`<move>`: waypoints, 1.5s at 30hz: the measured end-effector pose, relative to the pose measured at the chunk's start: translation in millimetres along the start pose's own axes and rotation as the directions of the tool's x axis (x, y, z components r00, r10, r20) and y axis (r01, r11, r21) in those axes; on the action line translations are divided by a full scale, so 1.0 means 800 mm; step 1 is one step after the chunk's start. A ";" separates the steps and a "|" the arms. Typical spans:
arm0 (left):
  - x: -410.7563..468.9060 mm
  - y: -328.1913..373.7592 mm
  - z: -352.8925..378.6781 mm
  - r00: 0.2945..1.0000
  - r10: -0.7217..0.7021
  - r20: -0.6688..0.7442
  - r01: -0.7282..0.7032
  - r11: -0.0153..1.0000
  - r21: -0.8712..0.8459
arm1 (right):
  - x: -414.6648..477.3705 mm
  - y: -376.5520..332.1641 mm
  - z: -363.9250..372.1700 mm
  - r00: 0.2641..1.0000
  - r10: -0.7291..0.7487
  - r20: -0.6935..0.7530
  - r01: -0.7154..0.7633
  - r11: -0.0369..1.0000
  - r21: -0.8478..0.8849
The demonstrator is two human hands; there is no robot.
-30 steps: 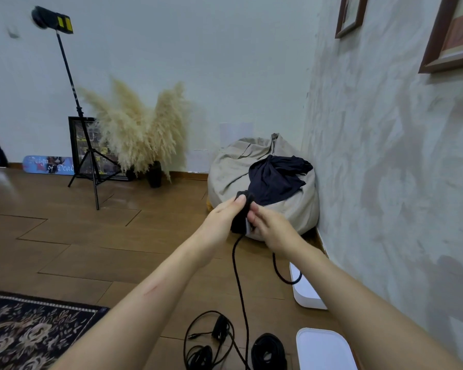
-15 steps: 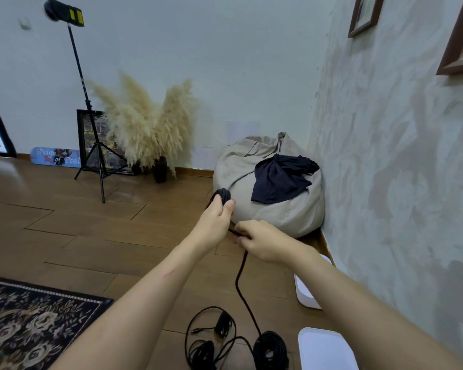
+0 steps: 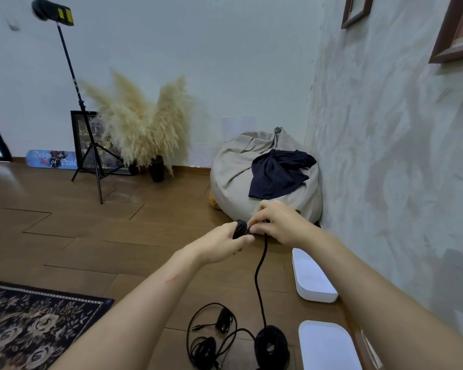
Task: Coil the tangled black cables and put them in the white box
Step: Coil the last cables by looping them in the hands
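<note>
Both hands were held out in front, close together above the wooden floor [image 3: 112,236]. A small wound coil of black cable [image 3: 240,228] was gripped by the left hand [image 3: 222,243], its fingers curled round the bundle. The same cable was pinched right beside the coil by the right hand [image 3: 278,222], fingers bent over it. From that point a single strand [image 3: 259,276] hung down to a thick coiled bundle [image 3: 271,345] lying on the floor. Just to its left, loose tangled cables [image 3: 211,340] with a plug end were spread out, touching the bundle.

Two white box parts were set by the right wall: a farther white part [image 3: 312,276] and a nearer white part [image 3: 326,345]. Which was the box and which the lid could not be told. No cable was seen in either.

Behind the hands, a beige beanbag [image 3: 238,172] was pressed into the corner with a dark navy garment [image 3: 278,174] draped over it. A patterned rug [image 3: 24,324] was seen at lower left.
</note>
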State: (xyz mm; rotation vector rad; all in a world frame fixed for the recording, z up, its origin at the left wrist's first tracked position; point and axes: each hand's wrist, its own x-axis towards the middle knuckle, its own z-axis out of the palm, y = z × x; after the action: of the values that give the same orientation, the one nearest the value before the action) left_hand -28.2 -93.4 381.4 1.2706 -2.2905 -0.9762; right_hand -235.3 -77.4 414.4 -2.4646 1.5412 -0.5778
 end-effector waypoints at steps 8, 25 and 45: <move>-0.001 -0.006 0.008 0.982 0.021 -0.189 0.004 0.991 0.135 | 0.005 -0.007 0.006 0.995 0.080 -0.060 -0.081 0.997 -0.014; -0.006 0.013 0.019 0.982 0.023 -0.187 -0.031 0.999 -0.043 | 0.000 -0.003 -0.006 0.990 0.068 -0.122 -0.051 0.989 0.137; -0.010 0.014 -0.001 0.968 0.027 -0.251 -0.050 0.995 -0.086 | 0.003 -0.031 0.013 0.993 0.120 0.002 -0.120 0.993 0.009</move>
State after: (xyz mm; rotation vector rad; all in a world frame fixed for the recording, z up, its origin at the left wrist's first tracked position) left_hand -29.7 -82.9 390.2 1.2297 -2.0479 -0.8449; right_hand -209.7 -69.3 414.0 -2.3453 1.6683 -0.5610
